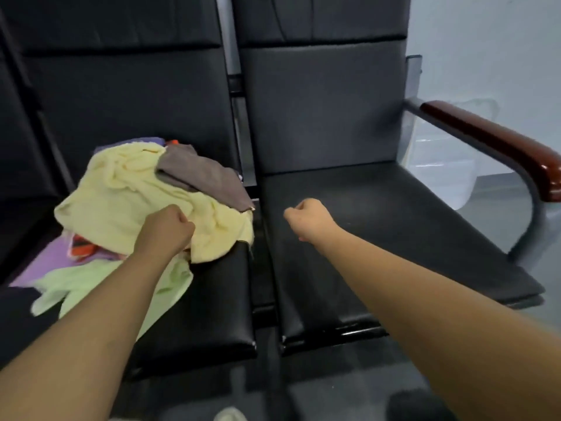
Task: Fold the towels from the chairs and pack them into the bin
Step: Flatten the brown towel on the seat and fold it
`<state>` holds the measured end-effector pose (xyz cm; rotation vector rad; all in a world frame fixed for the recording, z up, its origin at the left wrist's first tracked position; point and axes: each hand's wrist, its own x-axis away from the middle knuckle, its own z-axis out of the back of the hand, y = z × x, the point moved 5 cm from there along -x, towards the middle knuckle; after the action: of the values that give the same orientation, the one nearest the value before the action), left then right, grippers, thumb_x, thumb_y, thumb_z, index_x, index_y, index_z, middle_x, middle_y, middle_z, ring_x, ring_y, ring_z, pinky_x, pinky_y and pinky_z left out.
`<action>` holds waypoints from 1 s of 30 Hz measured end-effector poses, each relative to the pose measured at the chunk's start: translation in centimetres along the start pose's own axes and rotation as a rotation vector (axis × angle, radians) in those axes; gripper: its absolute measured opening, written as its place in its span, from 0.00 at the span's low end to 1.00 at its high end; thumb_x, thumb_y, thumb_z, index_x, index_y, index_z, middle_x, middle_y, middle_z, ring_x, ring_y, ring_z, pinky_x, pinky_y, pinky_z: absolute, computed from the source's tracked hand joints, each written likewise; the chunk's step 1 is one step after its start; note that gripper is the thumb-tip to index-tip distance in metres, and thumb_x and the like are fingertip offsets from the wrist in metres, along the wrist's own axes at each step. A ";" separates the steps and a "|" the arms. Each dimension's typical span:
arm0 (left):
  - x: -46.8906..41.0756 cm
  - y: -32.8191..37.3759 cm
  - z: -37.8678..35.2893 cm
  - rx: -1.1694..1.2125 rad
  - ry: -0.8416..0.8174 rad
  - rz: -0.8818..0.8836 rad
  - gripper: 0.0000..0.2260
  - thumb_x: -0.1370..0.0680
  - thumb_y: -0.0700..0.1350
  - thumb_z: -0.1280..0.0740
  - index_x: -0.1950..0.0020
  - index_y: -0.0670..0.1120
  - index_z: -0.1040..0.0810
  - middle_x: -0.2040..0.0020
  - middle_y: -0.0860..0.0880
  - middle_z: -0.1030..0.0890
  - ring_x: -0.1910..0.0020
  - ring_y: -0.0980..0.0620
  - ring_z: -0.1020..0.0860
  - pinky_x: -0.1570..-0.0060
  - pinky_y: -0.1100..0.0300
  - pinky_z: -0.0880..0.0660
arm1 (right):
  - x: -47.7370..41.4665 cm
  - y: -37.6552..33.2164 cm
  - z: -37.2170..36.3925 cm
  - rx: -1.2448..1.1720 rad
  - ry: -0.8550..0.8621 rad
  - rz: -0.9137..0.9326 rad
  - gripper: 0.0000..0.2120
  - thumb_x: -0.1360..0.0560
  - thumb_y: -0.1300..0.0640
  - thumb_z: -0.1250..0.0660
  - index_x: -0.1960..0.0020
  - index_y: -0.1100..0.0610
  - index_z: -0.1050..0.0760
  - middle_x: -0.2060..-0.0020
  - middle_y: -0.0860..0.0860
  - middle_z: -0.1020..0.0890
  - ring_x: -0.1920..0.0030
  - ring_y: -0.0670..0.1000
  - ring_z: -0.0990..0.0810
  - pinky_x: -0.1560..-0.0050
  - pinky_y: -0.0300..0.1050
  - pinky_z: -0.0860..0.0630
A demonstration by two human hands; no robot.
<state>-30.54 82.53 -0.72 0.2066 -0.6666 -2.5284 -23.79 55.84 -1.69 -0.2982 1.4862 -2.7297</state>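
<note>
A loose pile of towels lies on the seat of the left black chair point(212, 299). On top is a pale yellow towel point(121, 196), with a grey-brown towel point(203, 174) over its far corner. A light green towel point(76, 287), a purple one point(51, 256) and an orange-red one point(83, 246) show underneath. My left hand point(165, 229) is curled into a fist on the yellow towel's near side and seems to grip the cloth. My right hand point(306, 217) is a curled fist above the right chair's seat point(394, 232) and holds nothing. A translucent white bin point(440, 165) stands on the floor beyond the right chair.
The right chair has a brown wooden armrest point(491, 138) on a metal frame between the seat and the bin. A narrow gap point(261, 284) separates the two seats. Another black chair point(18, 147) stands at the far left. A shoe tip point(230, 414) shows on the dark floor.
</note>
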 end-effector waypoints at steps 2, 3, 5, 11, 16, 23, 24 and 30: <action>-1.0 -1.7 1.1 -0.004 0.039 -0.001 0.10 0.23 0.42 0.35 0.44 0.40 0.23 0.46 0.39 0.20 0.45 0.39 0.24 0.51 0.54 0.30 | -1.0 -2.1 -3.4 0.064 -0.060 0.070 0.08 0.22 0.56 0.39 0.57 0.59 0.30 0.63 0.53 0.25 0.63 0.52 0.27 0.66 0.43 0.31; -1.7 -2.5 1.5 -0.013 0.067 -0.013 0.12 0.23 0.42 0.34 0.41 0.40 0.24 0.45 0.38 0.20 0.44 0.38 0.24 0.49 0.52 0.30 | -1.6 -3.0 -5.0 0.091 -0.089 0.103 0.06 0.21 0.56 0.38 0.54 0.59 0.30 0.59 0.54 0.24 0.60 0.52 0.26 0.67 0.42 0.32; -2.9 -3.8 2.0 -0.063 0.115 -0.072 0.17 0.24 0.43 0.34 0.35 0.42 0.26 0.44 0.37 0.22 0.43 0.36 0.25 0.45 0.49 0.29 | -3.2 -4.8 -7.7 0.136 -0.119 0.170 0.04 0.21 0.59 0.39 0.54 0.59 0.31 0.53 0.56 0.23 0.54 0.55 0.24 0.63 0.44 0.30; -5.1 -5.4 0.7 -0.163 0.034 -0.087 0.28 0.23 0.48 0.34 0.25 0.55 0.39 0.40 0.41 0.28 0.42 0.39 0.28 0.44 0.44 0.27 | -9.4 -9.2 -13.7 0.155 -0.033 0.258 0.29 0.23 0.58 0.34 0.25 0.60 0.39 0.43 0.55 0.25 0.49 0.53 0.24 0.50 0.47 0.25; -6.0 -5.9 0.3 -0.163 0.035 -0.084 0.28 0.23 0.49 0.35 0.25 0.56 0.40 0.40 0.42 0.28 0.40 0.40 0.29 0.46 0.47 0.27 | -11.7 -8.9 -15.6 0.336 0.028 0.238 0.11 0.20 0.51 0.37 0.44 0.57 0.23 0.49 0.58 0.19 0.46 0.62 0.21 0.43 0.61 0.22; -5.5 -4.8 1.4 -0.046 0.087 -0.071 0.26 0.22 0.53 0.35 0.26 0.52 0.38 0.41 0.42 0.23 0.44 0.41 0.24 0.49 0.49 0.25 | -6.1 -12.9 -8.5 0.011 0.022 0.478 0.08 0.19 0.54 0.36 0.53 0.58 0.24 0.58 0.54 0.19 0.56 0.52 0.20 0.54 0.53 0.20; -5.1 -4.0 2.0 0.041 0.134 -0.092 0.28 0.22 0.54 0.34 0.26 0.51 0.39 0.40 0.43 0.23 0.44 0.42 0.24 0.49 0.50 0.25 | -4.9 -13.4 -7.6 -0.041 -0.034 0.477 0.09 0.19 0.55 0.36 0.55 0.59 0.25 0.60 0.54 0.19 0.58 0.51 0.20 0.57 0.52 0.21; -0.4 3.5 4.0 0.665 0.028 -0.468 0.24 0.25 0.46 0.26 0.35 0.62 0.32 0.38 0.53 0.30 0.44 0.70 0.27 0.45 0.75 0.31 | 0.7 -12.1 -2.1 -0.654 -0.315 0.190 0.11 0.19 0.57 0.36 0.57 0.59 0.22 0.66 0.53 0.20 0.66 0.49 0.21 0.64 0.41 0.22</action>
<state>-29.76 81.77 4.46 0.6941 -1.5878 -2.6152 -23.99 64.17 7.41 -0.5289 2.1164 -1.8733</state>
